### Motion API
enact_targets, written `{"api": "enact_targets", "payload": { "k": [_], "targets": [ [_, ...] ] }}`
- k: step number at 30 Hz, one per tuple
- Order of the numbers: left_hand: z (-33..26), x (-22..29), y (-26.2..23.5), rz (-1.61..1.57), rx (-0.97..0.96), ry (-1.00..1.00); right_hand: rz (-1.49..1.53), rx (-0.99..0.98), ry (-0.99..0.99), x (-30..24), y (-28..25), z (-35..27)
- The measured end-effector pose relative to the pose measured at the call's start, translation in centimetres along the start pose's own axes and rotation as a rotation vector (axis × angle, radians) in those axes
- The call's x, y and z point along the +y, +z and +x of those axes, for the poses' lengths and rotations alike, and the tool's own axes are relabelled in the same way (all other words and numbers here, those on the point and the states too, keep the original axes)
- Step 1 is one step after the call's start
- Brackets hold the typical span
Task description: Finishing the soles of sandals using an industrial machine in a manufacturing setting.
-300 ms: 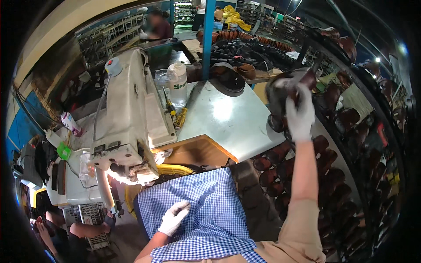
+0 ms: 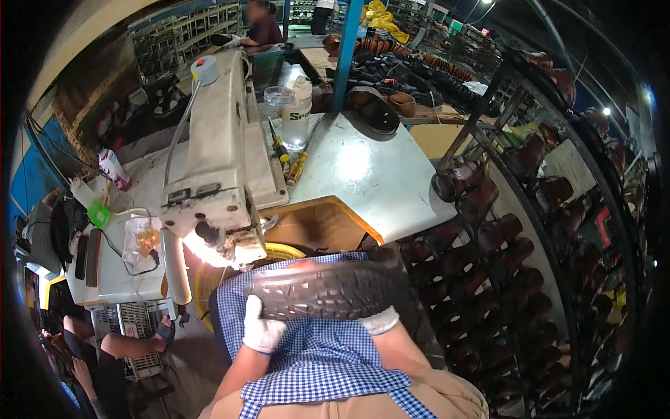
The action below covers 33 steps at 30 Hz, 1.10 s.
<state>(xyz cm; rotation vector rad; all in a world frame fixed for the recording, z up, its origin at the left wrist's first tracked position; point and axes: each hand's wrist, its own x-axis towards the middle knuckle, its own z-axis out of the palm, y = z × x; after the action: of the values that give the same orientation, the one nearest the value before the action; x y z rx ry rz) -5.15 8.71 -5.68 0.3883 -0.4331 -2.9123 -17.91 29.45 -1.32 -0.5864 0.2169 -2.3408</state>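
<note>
Over my lap I hold a shoe [image 2: 324,290] lengthwise, its black lugged sole turned up toward me. My gloved left hand [image 2: 262,329] grips its left end, thumb pressed against the sole's edge. The gloved right hand [image 2: 380,321] is at its other end; most of those fingers are hidden beneath the shoe. A blue checked apron [image 2: 314,356] lies under both hands. Just beyond the shoe's left end is the lit head of a large cream sewing machine [image 2: 209,209].
A white worktable [image 2: 363,174] carries a dark shoe sole [image 2: 372,115], a clear bottle [image 2: 296,115] and yellow-handled screwdrivers [image 2: 296,167]. On the right stands a rack [image 2: 481,133] full of brown shoes [image 2: 499,234]. A yellow-rimmed tub [image 2: 279,250] sits below the machine. Another person [image 2: 262,24] works far off.
My right hand has come from the rack at the right down to my lap, bringing the shoe. My left hand, earlier lying on the apron, now grips the shoe's other end.
</note>
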Motion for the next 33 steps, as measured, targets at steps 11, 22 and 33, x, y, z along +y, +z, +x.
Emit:
{"api": "enact_targets", "payload": {
  "k": [11,22,33],
  "targets": [
    [-3.8,3.3,-3.6,0.125,0.167,0.091,-1.188,-0.011,0.583,-0.2,4.5,-3.8],
    [-2.8,5.4,0.5,0.500,-0.280,-0.137,-0.367,0.517,0.063,2.9,-0.5,-5.0],
    [1.9,8.0,4.6,0.545,-0.444,-0.146,-0.512,0.380,-0.096,0.3,-5.0,-3.4]
  ]
}}
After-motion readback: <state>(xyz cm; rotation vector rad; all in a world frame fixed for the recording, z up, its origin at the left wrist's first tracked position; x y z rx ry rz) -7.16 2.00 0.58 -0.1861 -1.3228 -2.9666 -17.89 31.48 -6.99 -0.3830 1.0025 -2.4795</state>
